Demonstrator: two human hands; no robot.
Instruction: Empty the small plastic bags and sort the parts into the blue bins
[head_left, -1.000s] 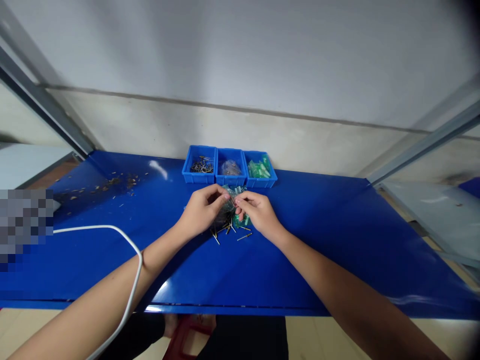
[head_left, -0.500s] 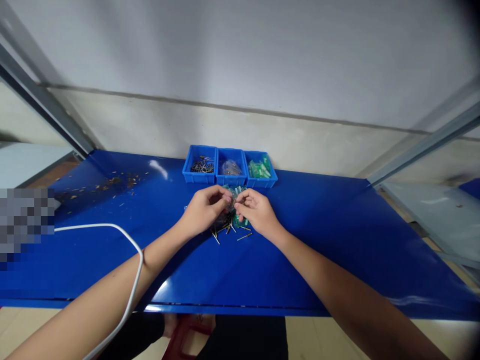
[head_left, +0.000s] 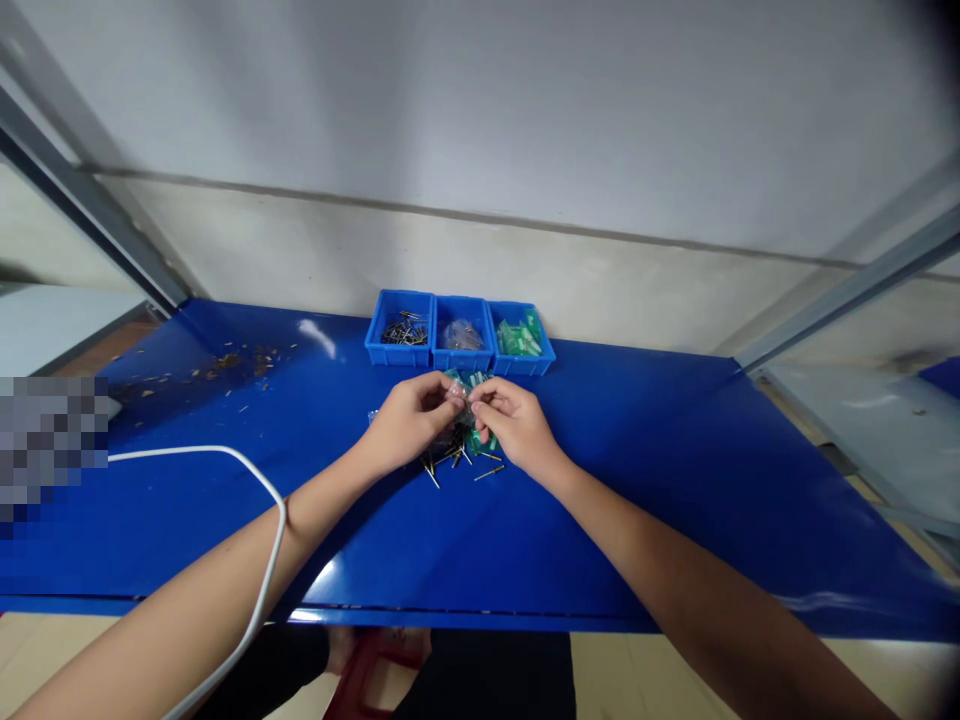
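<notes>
Little shifts over the last second: left hand (head_left: 412, 420) and right hand (head_left: 517, 422) stay curled, nearly meeting, near loose metal pins (head_left: 489, 473) on the bench (head_left: 480, 560), clear plastic (head_left: 456, 385) now showing plainer between them, so fine fingerwork apparently continues, though whether either grips it I cannot tell.

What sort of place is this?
Probably a workshop or small-parts assembly station: three blue bins holding small items stand side by side on a blue worktable, with thin metal pieces lying loose.
</notes>
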